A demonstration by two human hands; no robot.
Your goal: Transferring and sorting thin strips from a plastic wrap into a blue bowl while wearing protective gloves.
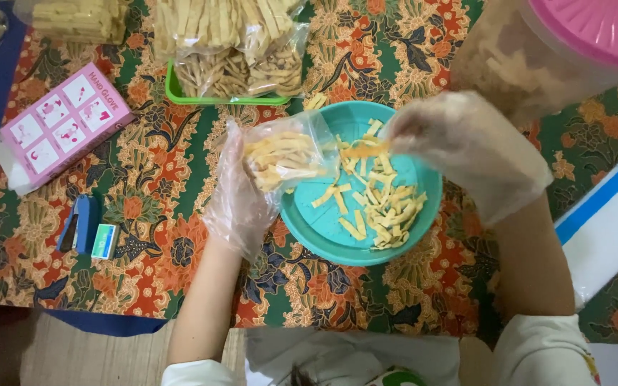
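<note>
L hand fingers grip snack bag; R hand fingers pinch strips over teal plate.

Small clear plastic bag, mouth open toward the bowl, part-filled with pale yellow chip strips, held tilted just over the left rim of the bowl. Round teal bowl, upright, holds a loose heap of the same chip strips, mostly on its right half. A few strips pinched above the bowl's top edge.
</note>
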